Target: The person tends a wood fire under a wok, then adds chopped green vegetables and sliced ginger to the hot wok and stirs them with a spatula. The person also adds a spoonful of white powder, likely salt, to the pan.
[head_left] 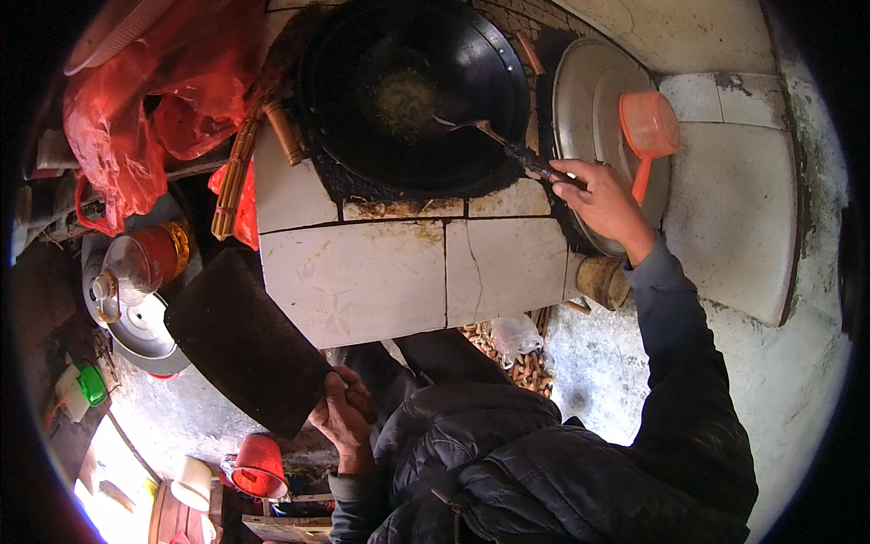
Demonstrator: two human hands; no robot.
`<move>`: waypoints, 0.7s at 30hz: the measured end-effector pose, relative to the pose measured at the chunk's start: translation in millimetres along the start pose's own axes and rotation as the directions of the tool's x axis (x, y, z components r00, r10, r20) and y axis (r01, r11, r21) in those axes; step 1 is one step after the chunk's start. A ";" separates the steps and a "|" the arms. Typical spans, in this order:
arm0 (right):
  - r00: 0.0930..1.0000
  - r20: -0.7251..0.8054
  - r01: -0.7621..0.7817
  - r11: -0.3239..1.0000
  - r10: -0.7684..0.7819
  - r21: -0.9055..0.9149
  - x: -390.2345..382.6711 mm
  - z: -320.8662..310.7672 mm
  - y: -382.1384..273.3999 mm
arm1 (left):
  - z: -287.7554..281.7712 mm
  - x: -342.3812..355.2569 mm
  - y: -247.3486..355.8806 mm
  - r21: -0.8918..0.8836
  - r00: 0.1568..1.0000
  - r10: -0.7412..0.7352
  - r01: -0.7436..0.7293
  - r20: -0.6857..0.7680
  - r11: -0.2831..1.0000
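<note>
White tiles cover a tabletop [353, 276] in a worn kitchen, seen from above, with a large black wok [353, 68] set into its far side. At the bottom of the wok is a yellowish-green patch, too blurred to identify.

On the right, the person's right hand [600, 204] reaches across the tabletop, its grip closed on the end of the dark handle of a spatula [518, 150]. The spatula slants left and the metal head is inside the wok; whether it touches the wok wall is unclear.

Lower down on the left, the left hand [344, 412] has its grip clamped on the near corner of a dark, flat board [249, 340], which tilts up and left beside the tabletop's edge.

Right of the wok, a pink dipper [650, 124] rests on a big round grey lid [580, 109]. At upper left hangs a crumpled red plastic bag [181, 109]; below it are a clear bottle [145, 263] and, lower still, a red bucket [258, 467].
</note>
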State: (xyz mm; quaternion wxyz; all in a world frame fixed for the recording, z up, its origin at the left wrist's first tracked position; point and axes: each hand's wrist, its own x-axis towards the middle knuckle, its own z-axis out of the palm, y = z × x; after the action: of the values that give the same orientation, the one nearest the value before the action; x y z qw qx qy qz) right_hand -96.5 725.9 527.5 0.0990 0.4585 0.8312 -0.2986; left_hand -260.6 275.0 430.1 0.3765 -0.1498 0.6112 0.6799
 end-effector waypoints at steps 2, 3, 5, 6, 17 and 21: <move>0.996 -0.065 0.053 0.989 -0.062 -0.135 -2.2 0.7 -7.0 | 2.0 3.0 -0.7 0.030 0.995 0.085 -0.087 0.041 0.996; 0.990 -0.092 0.085 0.976 -0.105 -0.201 -1.2 3.5 -10.9 | 3.0 2.3 -0.7 0.020 0.997 0.068 -0.068 0.032 0.997; 0.992 -0.085 0.058 0.947 -0.090 -0.316 12.4 10.9 -17.8 | 4.8 1.5 -0.3 0.001 1.000 0.025 -0.025 0.008 1.000; 0.990 -0.086 0.070 0.930 -0.108 -0.361 20.7 13.2 -20.4 | 5.5 0.6 0.2 0.001 1.000 0.003 -0.003 0.003 1.000; 0.965 -0.039 0.143 0.647 -0.258 -0.749 10.9 -13.8 -24.1 | 9.6 -4.3 -1.9 -0.040 0.998 -0.056 0.056 0.005 0.998; 0.962 -0.086 0.100 0.627 -0.260 -0.772 2.8 -19.1 -22.0 | 5.5 -2.1 -4.5 -0.037 1.000 -0.012 0.012 0.009 0.999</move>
State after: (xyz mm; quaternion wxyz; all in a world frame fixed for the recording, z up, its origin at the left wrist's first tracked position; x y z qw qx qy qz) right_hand -114.1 730.3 550.5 0.1723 0.3145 0.9264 0.1148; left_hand -254.7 279.4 429.5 0.3805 -0.1573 0.5960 0.6894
